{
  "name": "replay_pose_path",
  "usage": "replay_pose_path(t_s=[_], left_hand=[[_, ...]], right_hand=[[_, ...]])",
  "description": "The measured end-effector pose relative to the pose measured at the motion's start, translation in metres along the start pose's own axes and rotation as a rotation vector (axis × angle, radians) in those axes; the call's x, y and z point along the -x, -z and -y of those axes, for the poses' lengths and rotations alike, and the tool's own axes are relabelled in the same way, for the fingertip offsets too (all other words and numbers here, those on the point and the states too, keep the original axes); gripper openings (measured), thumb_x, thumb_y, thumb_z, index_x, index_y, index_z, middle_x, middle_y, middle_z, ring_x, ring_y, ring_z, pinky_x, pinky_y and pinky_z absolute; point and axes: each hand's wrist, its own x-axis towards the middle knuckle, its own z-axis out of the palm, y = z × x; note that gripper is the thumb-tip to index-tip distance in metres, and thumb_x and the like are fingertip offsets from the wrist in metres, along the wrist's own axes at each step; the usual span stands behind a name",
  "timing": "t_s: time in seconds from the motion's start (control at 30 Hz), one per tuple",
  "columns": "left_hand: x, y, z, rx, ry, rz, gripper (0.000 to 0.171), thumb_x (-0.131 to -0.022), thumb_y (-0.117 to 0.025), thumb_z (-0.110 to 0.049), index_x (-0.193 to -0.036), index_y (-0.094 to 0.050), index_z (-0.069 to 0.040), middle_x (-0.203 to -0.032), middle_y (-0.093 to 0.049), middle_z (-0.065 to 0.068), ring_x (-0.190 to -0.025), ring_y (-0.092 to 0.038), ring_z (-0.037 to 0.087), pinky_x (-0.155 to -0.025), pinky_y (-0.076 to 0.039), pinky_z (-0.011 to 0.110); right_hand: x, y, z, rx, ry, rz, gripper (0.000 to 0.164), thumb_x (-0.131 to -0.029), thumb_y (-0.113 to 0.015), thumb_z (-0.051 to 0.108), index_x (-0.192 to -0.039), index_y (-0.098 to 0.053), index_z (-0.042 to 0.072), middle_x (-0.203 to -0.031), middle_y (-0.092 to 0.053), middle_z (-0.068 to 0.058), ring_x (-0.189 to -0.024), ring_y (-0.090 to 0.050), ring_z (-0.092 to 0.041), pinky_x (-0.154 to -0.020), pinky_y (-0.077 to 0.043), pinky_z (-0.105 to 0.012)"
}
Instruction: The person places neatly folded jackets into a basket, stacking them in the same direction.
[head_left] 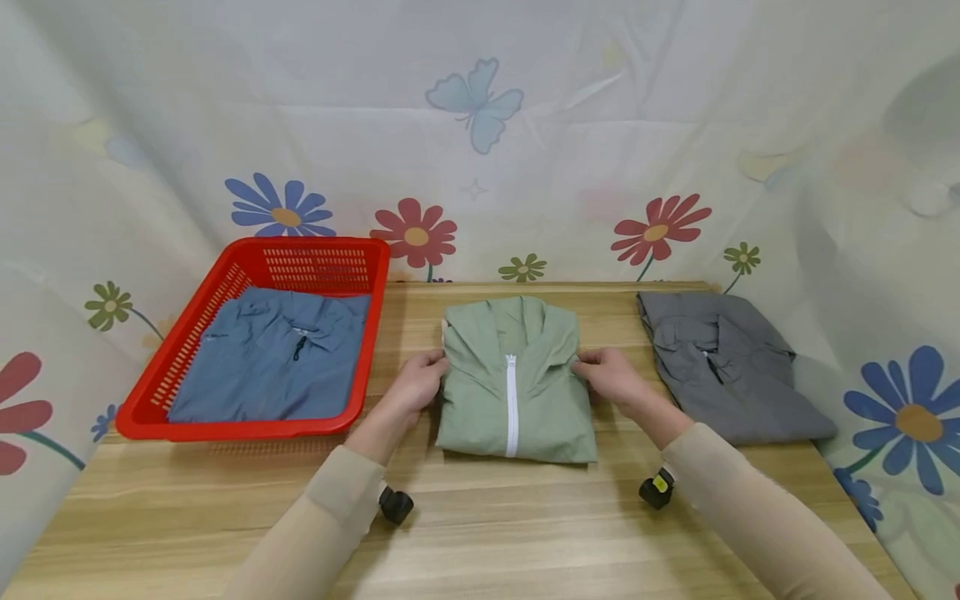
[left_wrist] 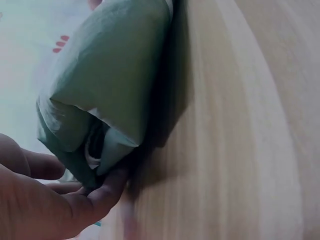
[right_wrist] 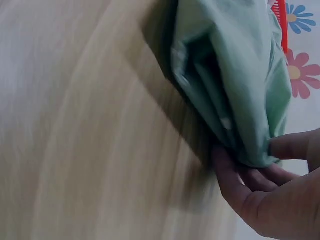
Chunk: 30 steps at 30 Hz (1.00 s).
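Observation:
A folded light green jacket (head_left: 480,400) with a white zipper lies in the middle of the wooden table, its collar toward the back. My left hand (head_left: 420,381) pinches its left edge, and my right hand (head_left: 609,375) pinches the right edge at about the same height. In the left wrist view the fingers of my left hand (left_wrist: 65,200) curl under the folded layers of the green jacket (left_wrist: 110,75). The right wrist view has my right hand (right_wrist: 272,192) with thumb above and fingers beneath the green jacket (right_wrist: 245,85).
A red plastic basket (head_left: 378,333) stands on the left, with a folded blue jacket (head_left: 270,375) inside. At the right lies a folded grey jacket (head_left: 742,392) with a dark zipper pull. Behind the wooden table (head_left: 517,533) hangs a flower-printed curtain (head_left: 555,183).

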Motion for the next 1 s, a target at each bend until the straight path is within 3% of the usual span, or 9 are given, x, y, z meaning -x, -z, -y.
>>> replay_pose_path(t_s=[0.27, 0.4, 0.5, 0.67, 0.83, 1.0], left_hand=[[-0.005, 0.000, 0.002, 0.072, 0.047, -0.017, 0.059, -0.108, -0.046, -0.015, -0.158, -0.026, 0.007, -0.157, -0.038, 0.025, -0.142, -0.038, 0.037, -0.114, -0.035, 0.051], [-0.008, 0.001, 0.002, 0.102, 0.075, -0.023, 0.057, -0.107, -0.050, -0.015, -0.158, -0.031, 0.004, -0.151, -0.046, 0.022, -0.132, -0.050, 0.033, -0.104, -0.045, 0.045], [-0.010, 0.001, 0.003, 0.138, 0.102, -0.028, 0.056, -0.106, -0.052, -0.014, -0.156, -0.035, 0.003, -0.148, -0.050, 0.020, -0.121, -0.056, 0.029, -0.091, -0.051, 0.038], [-0.013, 0.000, 0.004, 0.177, 0.120, -0.018, 0.057, -0.104, -0.057, -0.013, -0.154, -0.037, 0.005, -0.143, -0.055, 0.021, -0.104, -0.064, 0.022, -0.077, -0.056, 0.031], [-0.014, 0.000, 0.006, 0.224, 0.115, 0.021, 0.058, -0.101, -0.060, -0.009, -0.152, -0.038, 0.007, -0.133, -0.062, 0.023, -0.092, -0.067, 0.017, -0.074, -0.058, 0.033], [-0.013, -0.001, 0.005, 0.218, 0.142, 0.035, 0.061, -0.099, -0.064, -0.009, -0.153, -0.038, 0.001, -0.126, -0.064, 0.017, -0.091, -0.067, 0.017, -0.074, -0.058, 0.033]], right_hand=[[-0.007, -0.004, -0.003, -0.317, -0.099, 0.014, 0.058, -0.105, -0.053, 0.014, -0.152, -0.033, -0.013, -0.152, -0.037, -0.029, -0.134, -0.045, -0.037, -0.104, -0.046, -0.046], [-0.010, 0.000, -0.006, -0.432, -0.130, 0.079, 0.063, -0.106, -0.052, 0.013, -0.156, -0.023, -0.012, -0.155, -0.032, -0.030, -0.132, -0.046, -0.035, -0.095, -0.052, -0.039], [-0.010, 0.004, -0.007, -0.458, -0.130, 0.125, 0.066, -0.106, -0.052, 0.013, -0.157, -0.019, -0.012, -0.155, -0.032, -0.029, -0.124, -0.051, -0.030, -0.089, -0.054, -0.034], [-0.011, 0.007, -0.011, -0.456, -0.118, 0.154, 0.061, -0.104, -0.056, 0.011, -0.153, -0.029, -0.014, -0.140, -0.047, -0.022, -0.104, -0.059, -0.018, -0.082, -0.056, -0.030], [-0.013, 0.006, -0.016, -0.433, -0.114, 0.129, 0.060, -0.102, -0.059, 0.012, -0.151, -0.034, -0.013, -0.125, -0.055, -0.014, -0.093, -0.062, -0.013, -0.077, -0.056, -0.027], [-0.012, 0.006, -0.019, -0.446, -0.101, 0.157, 0.064, -0.102, -0.059, 0.012, -0.154, -0.030, -0.012, -0.134, -0.053, -0.018, -0.097, -0.064, -0.012, -0.081, -0.057, -0.029]])
